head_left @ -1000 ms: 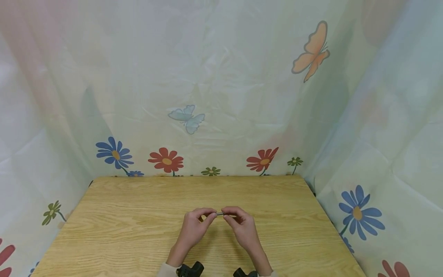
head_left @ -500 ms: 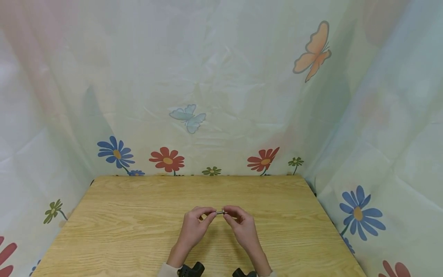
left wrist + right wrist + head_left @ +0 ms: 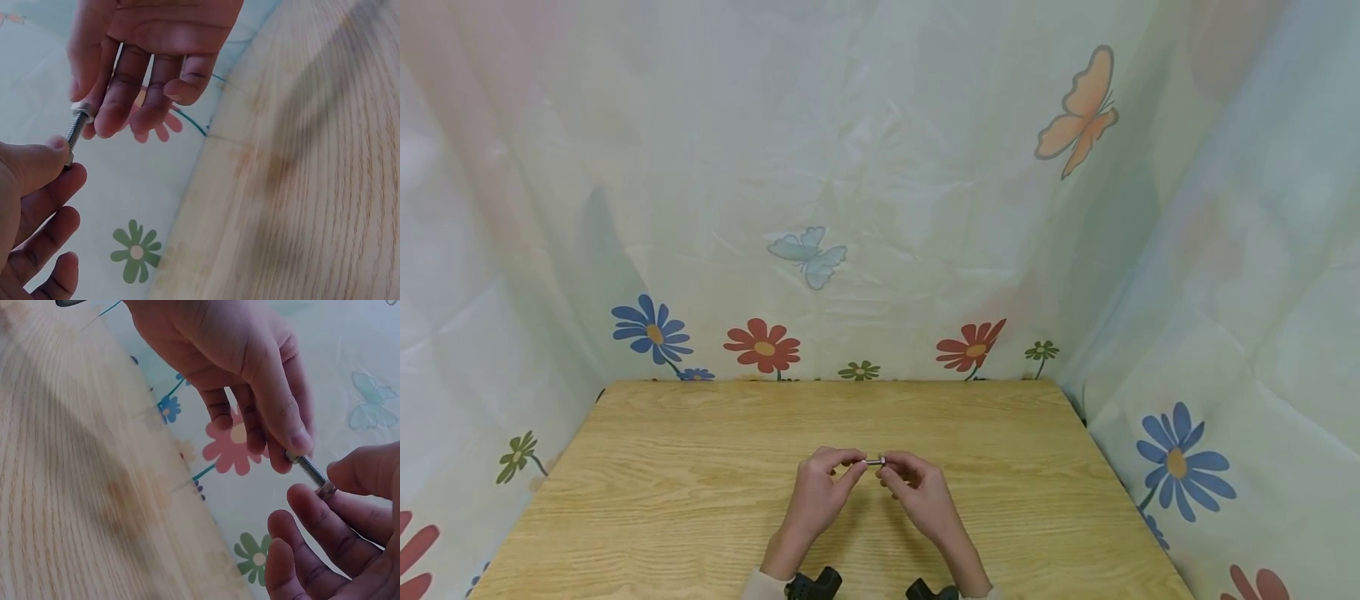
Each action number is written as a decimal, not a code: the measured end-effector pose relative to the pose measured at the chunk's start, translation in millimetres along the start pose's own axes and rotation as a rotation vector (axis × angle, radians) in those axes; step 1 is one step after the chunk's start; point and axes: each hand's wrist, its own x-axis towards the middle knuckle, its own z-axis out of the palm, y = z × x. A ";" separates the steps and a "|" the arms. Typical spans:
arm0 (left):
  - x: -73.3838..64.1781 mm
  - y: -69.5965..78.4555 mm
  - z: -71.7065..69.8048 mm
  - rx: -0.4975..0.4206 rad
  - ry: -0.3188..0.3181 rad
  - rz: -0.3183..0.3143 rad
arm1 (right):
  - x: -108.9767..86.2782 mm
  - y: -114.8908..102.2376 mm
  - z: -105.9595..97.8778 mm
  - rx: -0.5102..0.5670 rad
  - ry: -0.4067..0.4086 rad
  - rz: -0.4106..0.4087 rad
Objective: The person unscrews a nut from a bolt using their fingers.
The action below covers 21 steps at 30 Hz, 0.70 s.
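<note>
Above the table, my left hand (image 3: 822, 490) pinches one end of a silver threaded bolt (image 3: 874, 462) between thumb and forefinger. The bolt lies roughly level, pointing toward my right hand (image 3: 929, 498). A nut (image 3: 81, 110) sits at its far end, seen from the side in the left wrist view. There, my right thumb and forefinger are at the nut, one on each side. In the right wrist view the bare thread shows between both hands, and the nut (image 3: 325, 490) rests against the right forefinger. The other right fingers are loosely curled; the end in the left fingers is partly hidden.
A light wood table (image 3: 700, 433) spreads beneath both hands. Behind it and at both sides hangs a pale curtain (image 3: 880, 167) printed with flowers and butterflies. A black wrist device (image 3: 815, 582) shows at the left cuff, another (image 3: 931, 591) at the right.
My right thumb has slid lower and its fingertips have loosened, so more of the nut shows in the head view. My left hand keeps its pinch on the bolt, nearly still.
</note>
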 end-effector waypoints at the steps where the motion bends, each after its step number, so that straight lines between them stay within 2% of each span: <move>1: 0.1 -0.3 -0.1 0.000 -0.001 0.003 | 0.5 -0.5 0.0 0.003 -0.002 0.003; 6: 0.6 -0.7 -1.6 0.009 -0.013 0.017 | 3.5 -2.9 1.0 0.011 0.001 0.014; 12: 3.7 -5.5 -6.5 0.017 -0.023 -0.007 | 10.3 -3.4 -0.3 0.013 0.022 0.001; 16: 8.3 -12.3 -12.9 0.037 -0.018 -0.018 | 16.0 -2.4 -2.7 -0.084 0.033 -0.047; 21: 17.4 -20.5 -19.5 0.098 -0.022 0.014 | 22.8 1.0 -3.9 -0.217 0.018 -0.116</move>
